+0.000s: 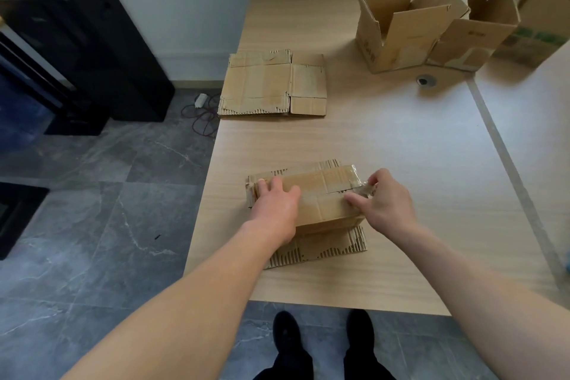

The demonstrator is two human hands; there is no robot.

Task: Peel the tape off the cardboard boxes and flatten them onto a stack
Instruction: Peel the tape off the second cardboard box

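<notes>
Pale wooden table (pixel 385 139), grey marble floor (pixel 92 210), black cabinet (pixel 77 40), white wall (pixel 185 9).

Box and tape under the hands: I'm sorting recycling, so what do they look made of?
Box: corrugated cardboard, matte brown; ribbed fluting shows where the facing of its flaps is torn away. Tape: probably thin clear plastic film, glossy and crinkled where the right hand pinches it; the cardboard shows through it.

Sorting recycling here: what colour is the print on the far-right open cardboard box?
Green blocks printed on the brown far-right cardboard box, clearest in the head view.
</notes>
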